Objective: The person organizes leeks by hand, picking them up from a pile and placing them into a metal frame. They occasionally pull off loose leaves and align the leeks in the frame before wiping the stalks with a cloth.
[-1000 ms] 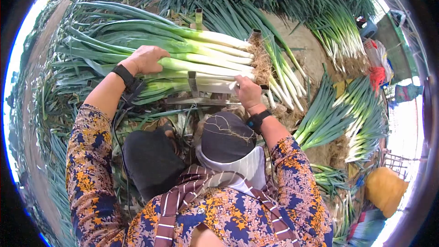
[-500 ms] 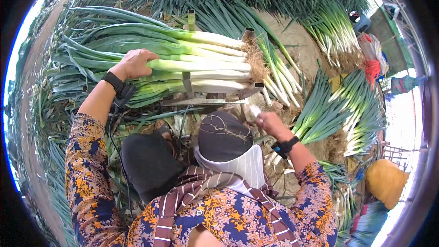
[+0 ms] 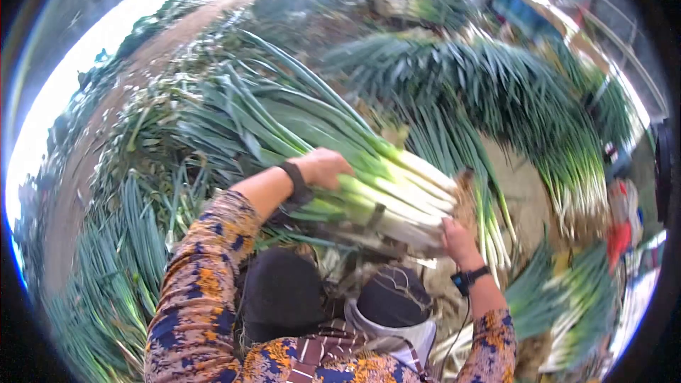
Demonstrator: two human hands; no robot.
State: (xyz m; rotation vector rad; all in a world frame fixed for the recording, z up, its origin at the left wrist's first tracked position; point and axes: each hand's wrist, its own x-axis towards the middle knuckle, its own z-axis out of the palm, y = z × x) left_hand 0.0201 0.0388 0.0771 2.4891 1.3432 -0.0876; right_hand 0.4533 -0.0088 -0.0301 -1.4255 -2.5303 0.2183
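"Green leeks (image 3: 418,191) where?"
"Twelve o'clock, stacked, roots (image 3: 464,195) at one, roughly level; no tie I can see."
"Hands?"
"Left hand (image 3: 323,169) gripping by leaves (image 3: 284,126); right hand (image 3: 461,242) near roots, grip unclear."

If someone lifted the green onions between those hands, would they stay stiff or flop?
The thick white stalks would probably stay fairly stiff. The long green leaves, spread and partly bent, would likely droop and may trail.
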